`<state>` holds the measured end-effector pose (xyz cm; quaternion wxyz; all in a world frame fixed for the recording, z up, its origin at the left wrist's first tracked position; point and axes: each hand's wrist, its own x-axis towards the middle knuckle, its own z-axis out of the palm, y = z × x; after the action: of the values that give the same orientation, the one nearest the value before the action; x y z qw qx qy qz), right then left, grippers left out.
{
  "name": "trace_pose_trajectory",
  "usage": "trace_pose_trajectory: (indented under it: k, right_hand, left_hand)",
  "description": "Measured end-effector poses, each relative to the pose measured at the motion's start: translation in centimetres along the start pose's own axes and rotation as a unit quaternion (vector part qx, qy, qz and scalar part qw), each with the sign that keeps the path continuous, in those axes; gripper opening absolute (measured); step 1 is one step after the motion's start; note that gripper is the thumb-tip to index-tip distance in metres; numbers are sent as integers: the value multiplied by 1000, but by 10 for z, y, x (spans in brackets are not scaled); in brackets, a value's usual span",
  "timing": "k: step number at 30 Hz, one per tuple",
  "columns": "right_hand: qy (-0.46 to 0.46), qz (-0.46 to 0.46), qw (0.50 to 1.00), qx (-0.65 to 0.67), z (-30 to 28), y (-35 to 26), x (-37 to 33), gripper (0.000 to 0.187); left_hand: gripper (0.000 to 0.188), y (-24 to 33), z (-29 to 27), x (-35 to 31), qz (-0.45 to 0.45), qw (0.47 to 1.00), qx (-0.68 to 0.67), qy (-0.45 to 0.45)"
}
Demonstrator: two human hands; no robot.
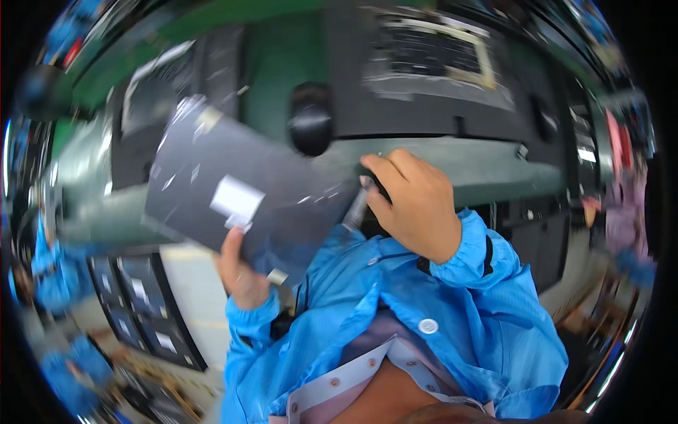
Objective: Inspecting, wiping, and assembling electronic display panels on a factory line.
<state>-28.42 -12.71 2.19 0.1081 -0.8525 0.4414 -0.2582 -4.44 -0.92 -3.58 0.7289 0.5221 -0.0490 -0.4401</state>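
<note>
A flat dark grey panel (282, 191), with a shiny, film-like surface and a white label (237, 199), is tilted in front of me. My left hand (244, 272) grips its lower left edge, with the thumb on the face near the label and the other fingers hidden behind. My right hand (417, 201) is curled at the panel's right corner, its thumb and forefinger bent toward each other. Beneath that thumb hangs a clear, shiny strip (358, 210), perhaps film. Motion blur hides what the right fingers hold.
Across the green bench (438, 161) lie black trays, one bearing a dark panel with a pale yellow border (431, 53). A glossy black rounded object (311, 119) stands beyond my panel. Lower left is a black divided tray (145, 304) with labelled panels. People in blue work at left.
</note>
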Motion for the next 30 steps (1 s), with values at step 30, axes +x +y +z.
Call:
trace_pose_trajectory:
  k: [30]
  right_hand:
    - [84, 492, 840, -215, -166, 337, -364, 45]
  left_hand:
    - [51, -9, 92, -10, -151, 913, 54, -376]
